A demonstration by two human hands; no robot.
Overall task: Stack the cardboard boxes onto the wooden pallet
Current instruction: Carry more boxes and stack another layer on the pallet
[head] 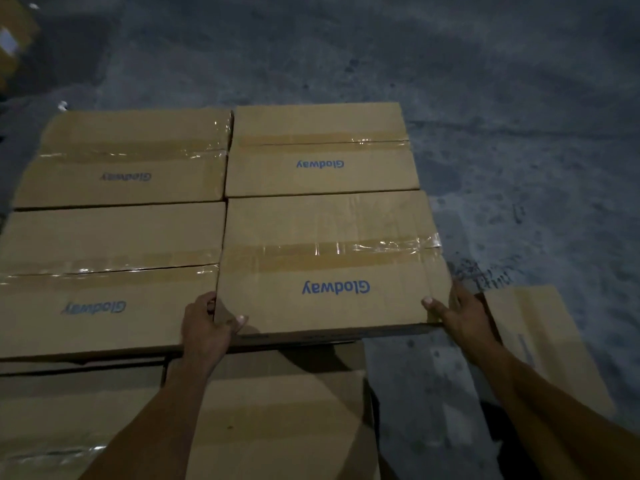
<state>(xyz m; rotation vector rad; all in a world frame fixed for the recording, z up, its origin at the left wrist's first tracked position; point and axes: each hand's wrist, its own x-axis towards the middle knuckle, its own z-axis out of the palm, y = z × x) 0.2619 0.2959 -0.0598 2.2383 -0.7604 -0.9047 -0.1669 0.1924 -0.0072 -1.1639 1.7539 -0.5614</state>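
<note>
Cardboard box [329, 261] sits front-right on top layer, both hands clamping near corners: left hand [206, 329], right hand [462, 315]. Near edge overhangs lower box [277, 410] (pallet not visible). Risk: let go too early, it tips.

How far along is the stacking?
Done: far-left box, far-right box and near-left box sit together in the top layer. In hand: left hand and right hand grip the near-right box at its near corners. Left: letting go; the floor box at right may need stacking.
</note>
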